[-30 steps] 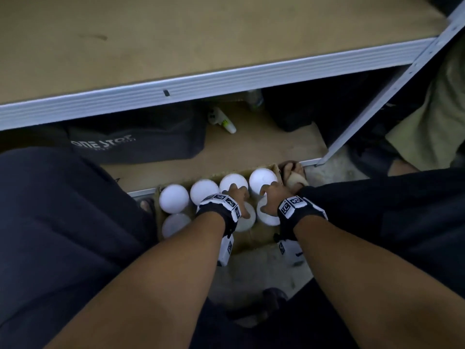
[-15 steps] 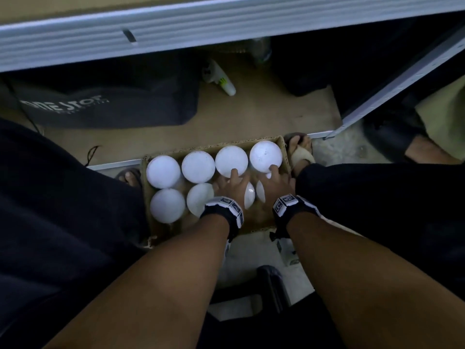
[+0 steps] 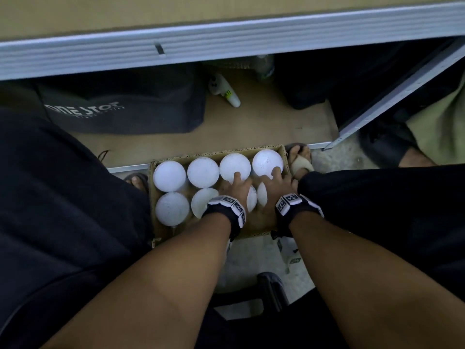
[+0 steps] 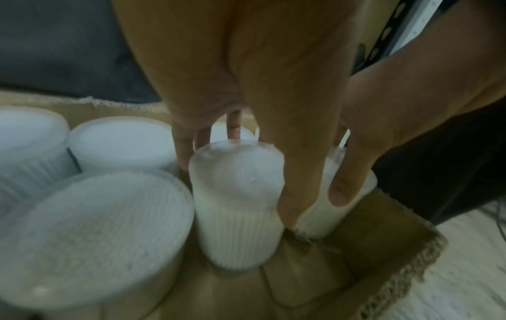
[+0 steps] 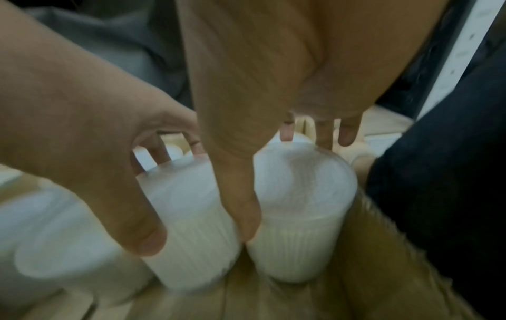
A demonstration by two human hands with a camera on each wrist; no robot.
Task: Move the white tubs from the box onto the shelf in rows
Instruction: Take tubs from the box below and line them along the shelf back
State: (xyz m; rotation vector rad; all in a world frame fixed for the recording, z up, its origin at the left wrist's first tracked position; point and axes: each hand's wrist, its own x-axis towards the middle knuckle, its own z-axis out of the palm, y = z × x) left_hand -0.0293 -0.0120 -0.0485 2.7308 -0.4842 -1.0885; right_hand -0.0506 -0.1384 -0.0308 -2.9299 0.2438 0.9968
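Box (image 3: 283, 152): we have a cardboard box on the floor between our feet, just in front of the low shelf edge.
Tubs (image 3: 202, 172): white ribbed tubs stand upright in the box in two rows, four in the far row, two plainly seen at the left of the near row, and two more under our hands.
Left hand (image 3: 235, 190): we reach down into the box over the third near-row tub (image 4: 238, 194); in the left wrist view our fingers (image 4: 182, 149) go down its far side and our thumb runs down the side facing the neighbouring tub, so the hand wraps it. The fingers are slightly spread.
Right hand (image 3: 275, 183): we reach over the rightmost near-row tub (image 5: 301, 216), by the box's right wall; fingers spread over the far rim, thumb (image 5: 243, 207) pressed down between the two tubs.
Contact: our two thumbs lie side by side in the gap between the two held tubs.
Lift: we cannot tell whether either tub is off the box floor; the wrist views are blurred.
Shelf (image 3: 226, 44): the upper shelf board with its metal edge runs across the top of the head view.
Bag (image 3: 120, 107): a dark bag with white lettering sits under the shelf, behind the box.
Bottle (image 3: 225, 90): a small white bottle lies beside the bag.
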